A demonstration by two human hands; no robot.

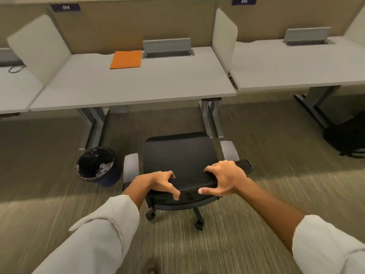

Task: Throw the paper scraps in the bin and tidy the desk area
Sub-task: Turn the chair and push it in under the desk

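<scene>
Both the left hand (161, 183) and right hand (224, 179) clamp the black mesh-backed wheeled office chair (180, 153) by its stiff top rail, a sound hold; it should roll easily toward the grey counter (138, 84).

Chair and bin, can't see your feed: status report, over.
Both hands, left and right, gripping chair backrest. Scraps in bin; orange folder on desk. Chair short of desk, path clear.
</scene>
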